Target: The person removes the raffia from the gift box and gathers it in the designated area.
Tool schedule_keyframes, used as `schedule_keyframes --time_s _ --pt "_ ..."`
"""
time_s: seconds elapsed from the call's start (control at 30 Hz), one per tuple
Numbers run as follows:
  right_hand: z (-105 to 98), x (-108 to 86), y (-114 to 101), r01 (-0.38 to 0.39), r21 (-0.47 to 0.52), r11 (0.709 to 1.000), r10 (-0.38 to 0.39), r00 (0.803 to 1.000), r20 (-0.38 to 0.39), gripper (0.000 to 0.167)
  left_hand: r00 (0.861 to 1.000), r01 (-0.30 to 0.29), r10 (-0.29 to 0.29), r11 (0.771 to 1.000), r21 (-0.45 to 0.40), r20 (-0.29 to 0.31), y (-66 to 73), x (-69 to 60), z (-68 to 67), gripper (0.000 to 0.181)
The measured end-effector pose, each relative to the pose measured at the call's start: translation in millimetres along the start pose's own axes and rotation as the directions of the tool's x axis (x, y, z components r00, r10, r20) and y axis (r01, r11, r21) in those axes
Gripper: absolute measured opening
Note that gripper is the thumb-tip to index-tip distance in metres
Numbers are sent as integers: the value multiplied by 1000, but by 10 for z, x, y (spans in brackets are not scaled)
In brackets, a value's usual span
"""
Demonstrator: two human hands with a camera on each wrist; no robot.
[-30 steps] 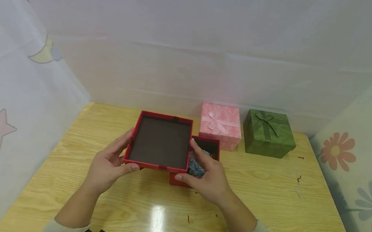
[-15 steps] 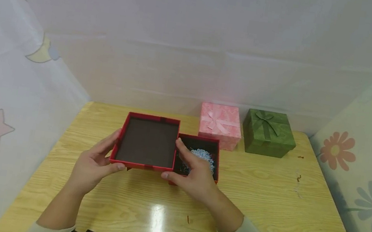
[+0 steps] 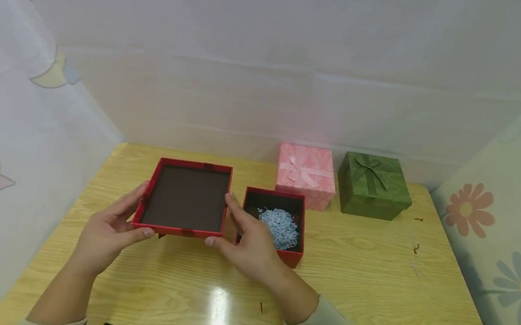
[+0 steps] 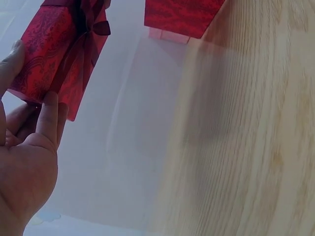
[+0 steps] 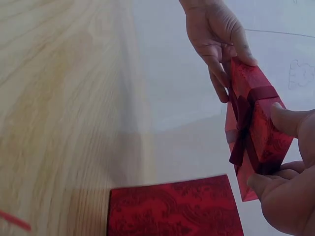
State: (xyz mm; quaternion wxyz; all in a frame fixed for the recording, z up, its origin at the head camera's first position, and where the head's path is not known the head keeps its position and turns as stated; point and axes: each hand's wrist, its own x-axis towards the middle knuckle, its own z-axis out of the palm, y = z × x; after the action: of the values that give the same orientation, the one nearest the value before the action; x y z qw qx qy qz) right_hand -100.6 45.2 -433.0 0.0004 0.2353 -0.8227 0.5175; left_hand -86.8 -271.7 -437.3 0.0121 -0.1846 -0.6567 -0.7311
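Observation:
Both hands hold a red box lid (image 3: 187,199) above the table, its dark inside facing up. My left hand (image 3: 102,237) grips its left side, thumb on the near edge. Gripping the right side is my right hand (image 3: 252,247), with the thumb at the near corner. A dark red ribbon bow (image 4: 88,29) hangs on the lid's underside in the left wrist view. Just right of the lid stands the red box base (image 3: 292,258), uncovered, with a heap of pale blue shredded paper (image 3: 279,229) inside. My right hand partly hides the base's left side.
Behind the base sits a pink gift box (image 3: 305,177) with a bow. Next to it is a green gift box (image 3: 374,187). Small scraps (image 3: 415,248) lie on the right of the wooden table (image 3: 348,286). A pale printed cloth (image 3: 272,75) surrounds the table.
Both hands have carried the lid left and slightly nearer, off from over the base. More of the base and its shredded paper now shows.

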Motion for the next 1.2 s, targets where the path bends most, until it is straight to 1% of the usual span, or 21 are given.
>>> schedule_keyframes --time_s 0.07,0.13,0.2,0.3,0.43,0.6,0.67,0.77,0.87,0.97,1.03,1.2 --pt "53 20 -19 -22 -32 999 22 1000 -3 92 1000 8 -8 1000 0 -5 4 -17 -36 89" --pt "107 42 -36 -37 -33 999 37 999 1 92 1000 13 -13 1000 2 -13 6 -35 -70 88" --pt "160 62 -55 -48 -15 999 48 999 8 92 1000 16 -16 1000 2 -17 5 -57 -106 88" --pt "246 90 -65 -53 9 999 53 998 23 92 999 41 -40 999 19 -29 -3 -92 -163 88" --pt "345 134 -75 -62 16 998 61 997 42 92 995 86 -83 995 54 -51 -17 -131 -247 88" --pt "447 195 -80 -82 48 995 78 994 70 92 992 110 -106 991 73 -63 -31 -157 -339 88" --pt "488 219 -74 -90 53 995 86 993 76 92 990 128 -121 986 103 -74 -33 -167 -370 87" --pt "562 252 -45 -96 62 993 91 992 83 93 984 170 -158 972 160 -88 -43 -183 -418 87" --pt "647 277 9 -100 67 993 94 992 83 92 974 223 -206 949 223 -95 -91 -196 -476 86" --pt "725 288 63 -123 42 992 119 989 82 91 963 270 -251 917 294 -102 -178 -209 -537 86" --pt "771 296 92 -145 20 989 143 986 82 91 956 295 -274 898 326 -109 -236 -216 -576 86" --pt "888 337 170 -177 -47 983 180 981 77 91 946 323 -302 853 410 -119 -321 -220 -666 86"
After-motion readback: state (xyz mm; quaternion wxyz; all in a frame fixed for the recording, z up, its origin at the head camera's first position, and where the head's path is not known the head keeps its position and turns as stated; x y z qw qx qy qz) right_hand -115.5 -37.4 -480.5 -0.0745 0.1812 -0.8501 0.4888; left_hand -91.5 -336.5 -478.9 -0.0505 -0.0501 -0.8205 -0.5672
